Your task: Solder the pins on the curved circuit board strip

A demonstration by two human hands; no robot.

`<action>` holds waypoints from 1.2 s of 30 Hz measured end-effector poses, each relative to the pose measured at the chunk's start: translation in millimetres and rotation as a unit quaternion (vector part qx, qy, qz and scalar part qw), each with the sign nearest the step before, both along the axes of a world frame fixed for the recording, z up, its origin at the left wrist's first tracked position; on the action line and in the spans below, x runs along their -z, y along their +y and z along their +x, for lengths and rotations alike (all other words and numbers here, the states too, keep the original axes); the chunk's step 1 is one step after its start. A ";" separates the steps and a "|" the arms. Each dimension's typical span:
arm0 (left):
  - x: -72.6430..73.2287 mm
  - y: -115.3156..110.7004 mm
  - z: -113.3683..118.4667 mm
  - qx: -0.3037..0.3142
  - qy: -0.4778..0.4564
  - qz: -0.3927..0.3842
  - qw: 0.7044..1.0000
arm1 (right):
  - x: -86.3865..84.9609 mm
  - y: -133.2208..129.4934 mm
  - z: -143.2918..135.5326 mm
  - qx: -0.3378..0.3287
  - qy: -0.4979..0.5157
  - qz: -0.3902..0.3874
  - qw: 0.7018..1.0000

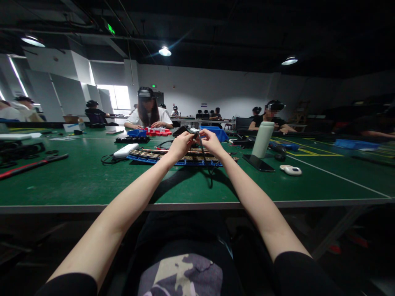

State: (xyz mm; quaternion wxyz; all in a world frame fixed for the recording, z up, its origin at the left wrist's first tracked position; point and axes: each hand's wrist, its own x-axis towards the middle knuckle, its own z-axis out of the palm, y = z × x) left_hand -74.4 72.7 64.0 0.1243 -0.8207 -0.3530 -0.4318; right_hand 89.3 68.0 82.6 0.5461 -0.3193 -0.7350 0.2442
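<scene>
The black cord [202,146] is up over the blue rack [182,160], and its end hangs down in front. The left hand [182,144] and right hand [211,142] pinch it, fingers closed on it. A white box [126,151] sits left of the rack. A phone [258,163] lies right, near a bottle [263,139].

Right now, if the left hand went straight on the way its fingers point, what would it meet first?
The left hand would probably meet the black cable first, with the right hand just beyond, though depth there is unclear.
</scene>
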 end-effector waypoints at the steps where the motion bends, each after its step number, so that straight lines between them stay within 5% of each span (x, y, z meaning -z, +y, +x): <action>1: 0.3 0.1 0.2 0.000 -0.003 0.001 1.000 | 0.1 0.4 0.1 0.000 0.000 0.000 1.000; 36: -0.1 -5.1 2.3 -0.043 0.009 -0.029 0.999 | 0.5 -0.6 -0.6 0.016 -0.020 -0.012 1.000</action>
